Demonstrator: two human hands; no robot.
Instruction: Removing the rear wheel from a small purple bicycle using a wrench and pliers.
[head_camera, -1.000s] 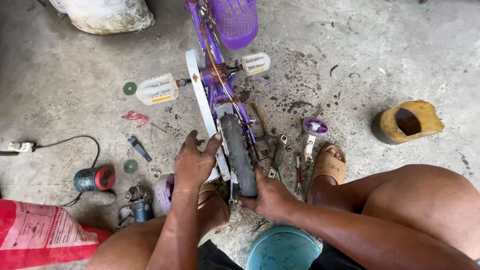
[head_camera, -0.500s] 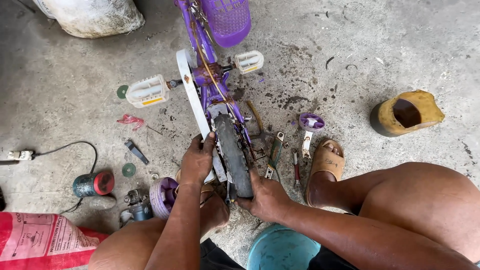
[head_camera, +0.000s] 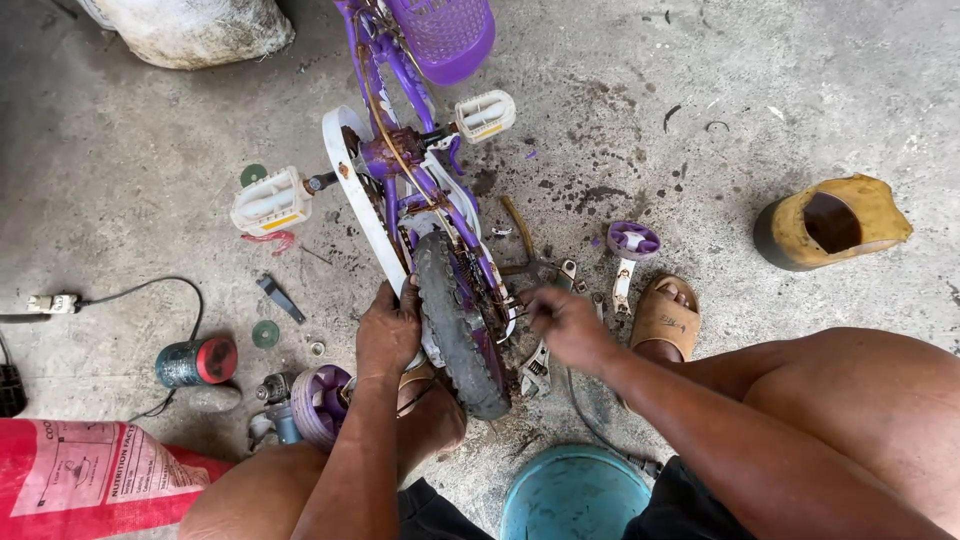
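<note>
A small purple bicycle (head_camera: 400, 150) lies upturned on the concrete, with its black rear tyre (head_camera: 455, 330) pointing toward me. My left hand (head_camera: 390, 335) grips the left side of that tyre, next to the white chain guard (head_camera: 355, 200). My right hand (head_camera: 565, 325) hovers just right of the wheel hub, fingers curled together and blurred. I cannot tell whether it holds anything. An adjustable wrench (head_camera: 535, 370) lies on the floor right below that hand. White pedals (head_camera: 270, 200) stick out on both sides of the frame.
A purple training wheel (head_camera: 318, 400) lies by my left knee and another on a bracket (head_camera: 632, 240) near my sandalled foot (head_camera: 668, 320). A yellow container (head_camera: 835, 220) stands at right. A corded power tool (head_camera: 195, 360), a red sack (head_camera: 80, 475) and a teal tub (head_camera: 575, 495) are nearby.
My right hand has left the right side of the tyre and moved out to the right, over the tools. My left hand stays on the wheel.
</note>
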